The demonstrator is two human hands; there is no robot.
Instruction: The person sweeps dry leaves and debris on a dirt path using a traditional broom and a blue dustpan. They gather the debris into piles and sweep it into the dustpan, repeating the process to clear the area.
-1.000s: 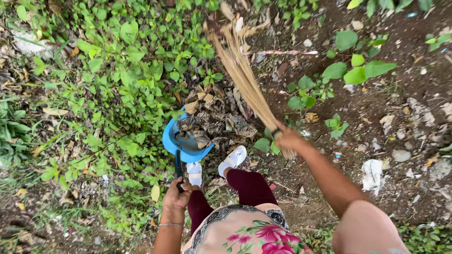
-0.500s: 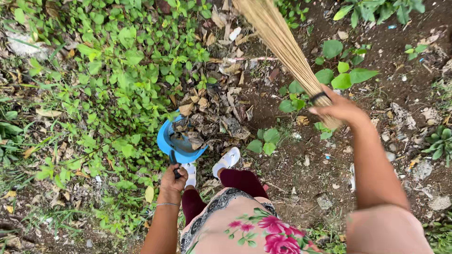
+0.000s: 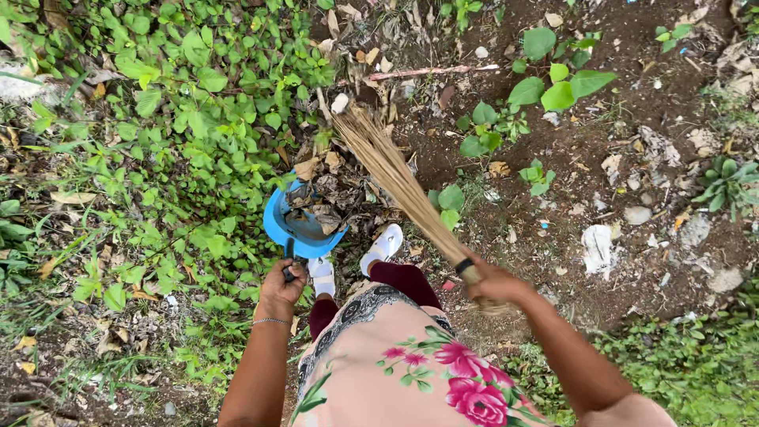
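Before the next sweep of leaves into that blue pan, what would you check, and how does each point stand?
1. Left hand grips the handle of the blue dustpan: ok.
2. Right hand holds the straw broom at its bound end: ok.
3. Broom tips reach the dry leaves at the pan's mouth: ok.
4. Room left in the pan: not ok, leaves are heaped on it.
5. Pan edge flat on the soil: cannot tell, leaves hide it.
6. White shoes clear of the broom: ok.
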